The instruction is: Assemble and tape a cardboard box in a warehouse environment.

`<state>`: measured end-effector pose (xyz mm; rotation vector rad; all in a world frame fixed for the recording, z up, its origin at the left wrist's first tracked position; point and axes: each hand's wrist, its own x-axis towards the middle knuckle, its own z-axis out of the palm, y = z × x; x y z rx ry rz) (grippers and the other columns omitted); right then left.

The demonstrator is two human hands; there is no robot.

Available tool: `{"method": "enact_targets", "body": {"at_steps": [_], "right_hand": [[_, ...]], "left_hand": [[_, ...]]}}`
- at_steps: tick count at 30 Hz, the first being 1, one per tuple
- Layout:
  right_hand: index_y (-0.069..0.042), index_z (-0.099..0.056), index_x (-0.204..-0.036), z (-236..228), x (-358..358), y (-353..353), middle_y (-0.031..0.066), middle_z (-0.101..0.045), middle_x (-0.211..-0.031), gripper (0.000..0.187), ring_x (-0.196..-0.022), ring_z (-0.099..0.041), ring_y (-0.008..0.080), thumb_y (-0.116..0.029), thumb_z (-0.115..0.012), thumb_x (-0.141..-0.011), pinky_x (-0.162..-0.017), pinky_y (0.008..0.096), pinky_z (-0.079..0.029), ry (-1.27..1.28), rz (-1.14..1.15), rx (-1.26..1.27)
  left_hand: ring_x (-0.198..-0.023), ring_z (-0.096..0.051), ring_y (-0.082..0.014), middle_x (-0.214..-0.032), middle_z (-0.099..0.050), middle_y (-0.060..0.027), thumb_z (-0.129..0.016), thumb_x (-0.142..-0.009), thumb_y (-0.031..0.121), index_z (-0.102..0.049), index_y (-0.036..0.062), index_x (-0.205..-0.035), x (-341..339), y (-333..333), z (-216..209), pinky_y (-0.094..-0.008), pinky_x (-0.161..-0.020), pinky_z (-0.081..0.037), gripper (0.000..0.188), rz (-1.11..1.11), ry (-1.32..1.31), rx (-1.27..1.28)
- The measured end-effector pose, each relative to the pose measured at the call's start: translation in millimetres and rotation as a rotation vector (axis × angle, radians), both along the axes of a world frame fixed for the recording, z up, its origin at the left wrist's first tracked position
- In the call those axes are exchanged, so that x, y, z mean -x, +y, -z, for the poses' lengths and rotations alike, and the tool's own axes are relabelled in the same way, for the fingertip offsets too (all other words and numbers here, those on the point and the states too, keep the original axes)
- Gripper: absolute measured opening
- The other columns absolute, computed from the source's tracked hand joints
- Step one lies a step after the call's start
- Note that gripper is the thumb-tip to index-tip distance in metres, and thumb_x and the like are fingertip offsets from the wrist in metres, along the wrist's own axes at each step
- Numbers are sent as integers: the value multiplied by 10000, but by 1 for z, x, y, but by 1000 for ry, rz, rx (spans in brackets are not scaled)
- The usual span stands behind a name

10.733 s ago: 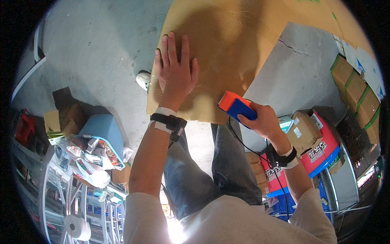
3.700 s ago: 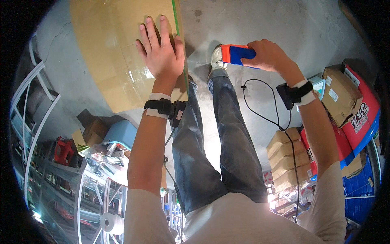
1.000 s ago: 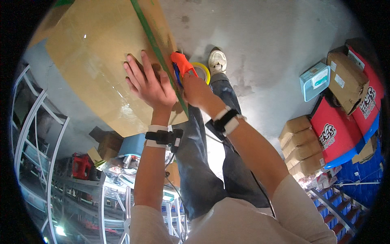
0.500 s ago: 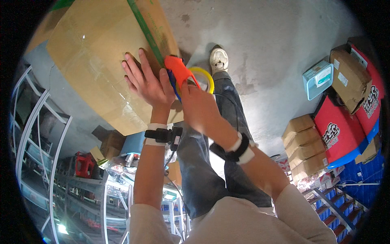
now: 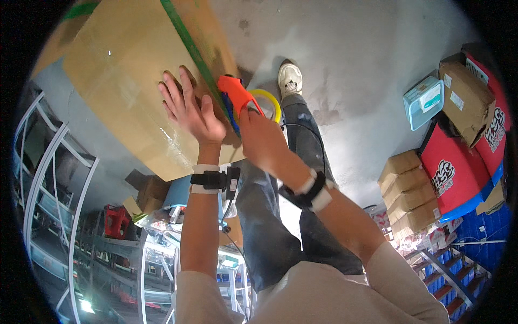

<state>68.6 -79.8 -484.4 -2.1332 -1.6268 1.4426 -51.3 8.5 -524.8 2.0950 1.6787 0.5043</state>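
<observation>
A large cardboard box (image 5: 124, 81) stands in front of me at the left, with green tape along its top edge. My left hand (image 5: 191, 110) lies flat on the box top, fingers spread, holding nothing. My right hand (image 5: 264, 137) is wrapped round the handle of an orange tape dispenser (image 5: 239, 92) beside the box's right side. A yellow roll (image 5: 277, 101) sits on the dispenser, and a blue part of it shows next to the box. The dispenser's front end is up against the box side; my fingers hide part of the handle.
Metal shelving (image 5: 81, 200) stands at the left, with a red stool (image 5: 116, 220) near it. On the right are stacked brown cartons (image 5: 410, 194), red boxes (image 5: 456, 173), a light-blue plastic container (image 5: 424, 102) and an open-looking carton (image 5: 464, 102). Grey floor (image 5: 356, 70) lies ahead.
My left hand has shifted slightly left, its thumb now farther from the dispenser. The dispenser and my right hand have moved only a little.
</observation>
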Motion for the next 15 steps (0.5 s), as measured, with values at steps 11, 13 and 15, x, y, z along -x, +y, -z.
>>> {"method": "enact_targets", "body": {"at_steps": [11,13,15], "right_hand": [[178,-442,-1343,26,6,8,356,-541,-1341,1060,-1295,-543,449,-695,-699,-801,-1065,479,-459,85,121,209],[193,-380,-1418,27,13,15,350,-512,-1403,1252,-1357,-507,431,-844,-639,-767,-1128,473,-421,20,128,279],[194,-389,-1405,32,6,17,346,-518,-1391,1244,-1344,-514,426,-850,-628,-772,-1123,473,-423,-12,127,245]], "left_hand": [[-1565,-237,-362,-1635,-391,-181,-362,-1025,411,-507,63,-1520,14,5,-1,-518,-1249,-126,622,-226,-572,206],[-1505,-346,-323,-1591,-419,-222,-453,-1040,287,-348,-41,-1571,21,4,-5,-429,-1238,-244,633,-292,-887,206],[-1495,-352,-321,-1578,-424,-229,-486,-1042,280,-334,-61,-1563,31,-7,-8,-434,-1237,-247,641,-385,-799,186]]}}
